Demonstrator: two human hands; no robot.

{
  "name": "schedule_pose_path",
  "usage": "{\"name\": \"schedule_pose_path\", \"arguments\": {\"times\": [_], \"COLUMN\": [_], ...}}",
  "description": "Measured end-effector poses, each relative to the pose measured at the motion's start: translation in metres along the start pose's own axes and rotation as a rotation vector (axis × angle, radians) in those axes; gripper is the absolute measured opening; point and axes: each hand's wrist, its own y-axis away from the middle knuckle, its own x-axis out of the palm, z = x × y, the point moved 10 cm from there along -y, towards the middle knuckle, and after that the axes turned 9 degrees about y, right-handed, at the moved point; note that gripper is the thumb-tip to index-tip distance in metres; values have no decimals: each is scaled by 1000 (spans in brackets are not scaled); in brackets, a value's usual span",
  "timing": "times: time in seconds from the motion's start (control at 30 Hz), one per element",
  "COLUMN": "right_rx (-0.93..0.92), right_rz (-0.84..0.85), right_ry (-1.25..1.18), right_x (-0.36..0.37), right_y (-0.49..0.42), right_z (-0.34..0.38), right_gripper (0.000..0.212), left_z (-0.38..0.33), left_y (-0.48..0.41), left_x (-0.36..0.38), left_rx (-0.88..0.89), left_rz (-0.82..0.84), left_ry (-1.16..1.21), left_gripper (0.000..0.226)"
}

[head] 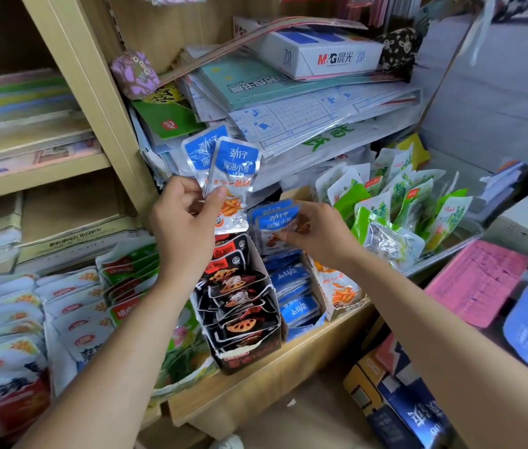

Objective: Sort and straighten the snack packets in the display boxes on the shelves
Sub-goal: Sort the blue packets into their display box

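Head view: your left hand [188, 222] has its fingers [181, 186] clamped on two blue-topped packets [223, 170], held up above the black packet box [243, 319]. Your right hand [319, 236] pinches more blue packets [274, 222] just above the blue display box [298, 299] on the shelf [288, 361].

The lotus-root packet box [249, 351] stands just left of the fish-snack box [340, 293]; behind both, a paper ream [330, 50] lies on stacked exercise books [288, 102]
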Motion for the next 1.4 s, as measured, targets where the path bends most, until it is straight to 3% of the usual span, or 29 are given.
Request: {"name": "schedule_pose_path", "arguments": {"times": [0.13,0.23,0.4,0.53,0.63,0.83,0.97,1.13,1.27,1.4], "right_rx": [106,96,69,29,33,33,-39,-137,-110,-35], "right_rz": [-100,-135,35,88,136,-18,-98,-196,-200,-94], "right_ry": [-261,-441,-274,-41,33,23,-89,124,212,219], "right_x": [-16,-27,-12,-10,4,-11,-25,-18,-5,-6], "right_y": [4,6,10,6,10,8,18,20,15,11], "right_z": [-11,-9,-10,-11,-9,-7,6,20,14,8], "right_gripper": [24,15,32,28,39,54,44,14,13,21], "left_z": [-2,-2,-2,-2,0,2,1,1,-2,-6], "left_y": [1,2,2,3,4,6,5,6,8,11], "left_x": [4,3,3,6,9,14,15,14,13,20], "left_rx": [1,15,18,17,16,12,6,4,2,-21], "left_rz": [11,10,16,26,41,73,70,66,63,92], "left_ry": [18,26,26,29,24,26,27,24,40,94], "left_gripper": [28,25,28,31,29,30,31,29,28,30]}}
